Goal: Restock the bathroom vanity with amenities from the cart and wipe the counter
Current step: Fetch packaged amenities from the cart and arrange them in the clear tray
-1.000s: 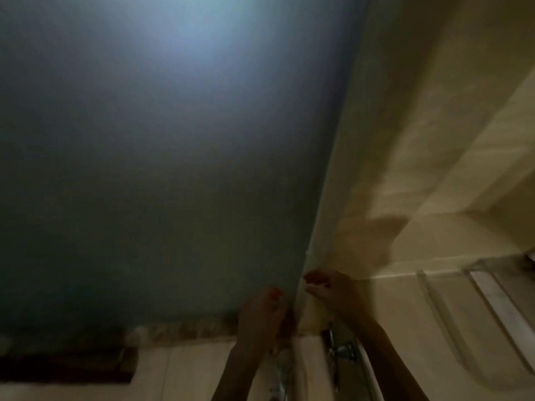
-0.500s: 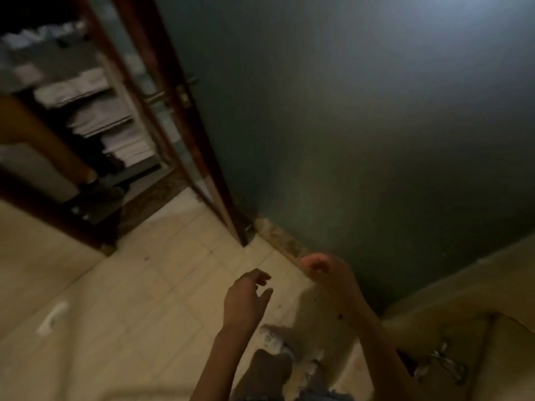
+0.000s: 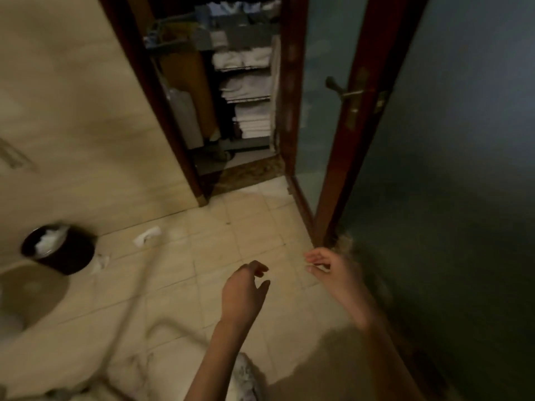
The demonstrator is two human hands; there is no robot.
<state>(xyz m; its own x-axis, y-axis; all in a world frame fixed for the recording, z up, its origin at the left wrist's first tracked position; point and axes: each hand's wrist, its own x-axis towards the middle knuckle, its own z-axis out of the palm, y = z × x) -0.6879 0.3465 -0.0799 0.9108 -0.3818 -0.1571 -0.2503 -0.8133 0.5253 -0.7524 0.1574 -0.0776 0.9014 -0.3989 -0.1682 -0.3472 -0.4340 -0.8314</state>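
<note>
Both hands out, holding nothing: left hand loosely curled, right hand relaxed; cart well ahead through the doorway.

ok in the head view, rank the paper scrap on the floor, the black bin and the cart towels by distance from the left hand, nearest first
1. paper scrap, on the tiles ahead-left of the left hand
2. black bin, far left by the wall
3. cart towels, out past the doorway
</note>
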